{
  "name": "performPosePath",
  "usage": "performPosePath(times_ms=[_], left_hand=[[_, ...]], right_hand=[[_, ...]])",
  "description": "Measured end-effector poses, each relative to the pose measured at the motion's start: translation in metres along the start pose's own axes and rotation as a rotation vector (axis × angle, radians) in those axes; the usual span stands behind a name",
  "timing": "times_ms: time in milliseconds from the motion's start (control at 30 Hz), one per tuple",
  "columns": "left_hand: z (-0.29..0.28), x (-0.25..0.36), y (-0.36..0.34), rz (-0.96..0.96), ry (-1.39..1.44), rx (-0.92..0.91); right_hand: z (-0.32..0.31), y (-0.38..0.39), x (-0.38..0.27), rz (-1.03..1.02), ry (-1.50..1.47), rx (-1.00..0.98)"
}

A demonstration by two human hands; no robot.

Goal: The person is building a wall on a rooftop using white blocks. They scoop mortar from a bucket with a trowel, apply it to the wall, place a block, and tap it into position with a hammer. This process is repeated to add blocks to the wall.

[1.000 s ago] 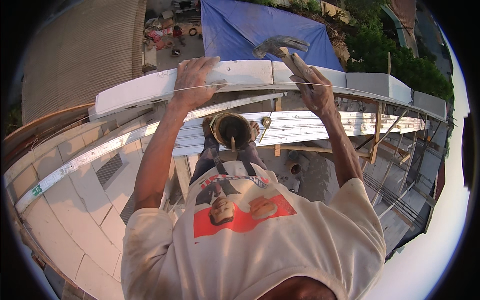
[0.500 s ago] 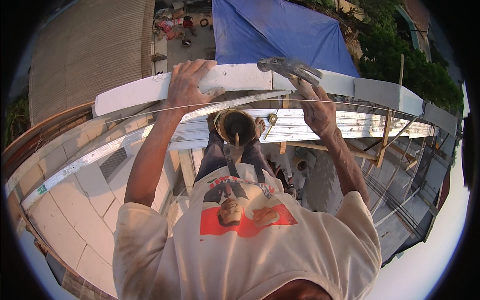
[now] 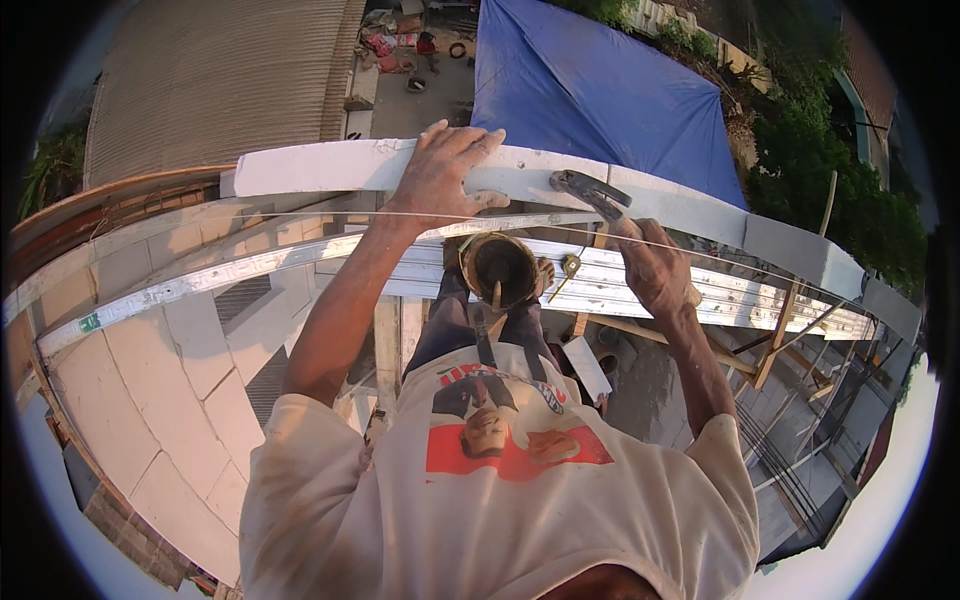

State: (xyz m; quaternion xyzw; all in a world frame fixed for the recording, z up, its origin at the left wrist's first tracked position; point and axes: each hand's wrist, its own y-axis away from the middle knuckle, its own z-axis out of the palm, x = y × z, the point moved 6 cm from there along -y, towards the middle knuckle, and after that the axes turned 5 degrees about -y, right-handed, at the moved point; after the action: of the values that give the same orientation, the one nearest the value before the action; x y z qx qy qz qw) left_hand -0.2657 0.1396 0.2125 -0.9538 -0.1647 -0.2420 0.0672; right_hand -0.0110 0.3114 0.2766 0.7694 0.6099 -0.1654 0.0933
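Note:
My left hand [image 3: 440, 175] lies across a pale, lightweight building block [image 3: 325, 168] on top of the wall. Its fingers are spread over the far edge, and the thumb stretches out along the near side. To its right, my right hand [image 3: 657, 272] is closed round the handle of a claw hammer [image 3: 592, 190]. The dark hammer head is just over the row of blocks, tilted; I cannot tell whether it touches them. A thin string [image 3: 545, 228] runs along the near side of the row, passing by both hands.
A bucket [image 3: 500, 268] with something like a tool handle in it stands between my feet. Beside it a tape measure [image 3: 571, 265] lies on the silvery planks [image 3: 700, 285]. A long metal straightedge [image 3: 230, 263] slants leftward. Beyond the wall hang a blue tarp [image 3: 600, 100] and a corrugated roof [image 3: 215, 80].
The whole view has shifted so that the scene sits further right and lower. The hammer has turned and its head has come nearer my right hand's side. My left hand stays on the block.

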Motion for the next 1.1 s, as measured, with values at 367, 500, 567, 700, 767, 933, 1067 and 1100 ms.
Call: performPosePath(times_ms=[367,500,567,700,767,933,1067,1100], left_hand=[[-0.044,-0.044,0.05,-0.143,-0.099,0.029],[-0.044,-0.046,0.051,-0.142,-0.092,0.067],[-0.044,-0.047,0.053,-0.156,-0.059,0.048],[-0.049,-0.046,0.047,-0.136,-0.081,0.035],[-0.05,-0.046,0.046,-0.142,-0.072,0.029],[-0.044,-0.043,0.04,-0.111,-0.117,0.012],[-0.046,-0.029,0.037,-0.131,-0.098,-0.051],[-0.048,-0.026,0.038,-0.121,-0.104,-0.063]], right_hand=[[-0.007,-0.027,-0.049,-0.03,-0.292,0.261],[0.018,-0.041,-0.047,-0.073,-0.056,0.08],[0.018,-0.043,-0.046,-0.048,-0.006,-0.004],[0.001,-0.041,-0.059,-0.065,-0.087,0.123],[0.015,-0.04,-0.058,-0.055,-0.069,0.039],[0.024,0.007,-0.048,0.259,-0.293,-0.003],[0.05,0.089,-0.069,0.593,-0.806,0.186],[0.058,0.113,-0.073,0.715,-0.899,0.204]])
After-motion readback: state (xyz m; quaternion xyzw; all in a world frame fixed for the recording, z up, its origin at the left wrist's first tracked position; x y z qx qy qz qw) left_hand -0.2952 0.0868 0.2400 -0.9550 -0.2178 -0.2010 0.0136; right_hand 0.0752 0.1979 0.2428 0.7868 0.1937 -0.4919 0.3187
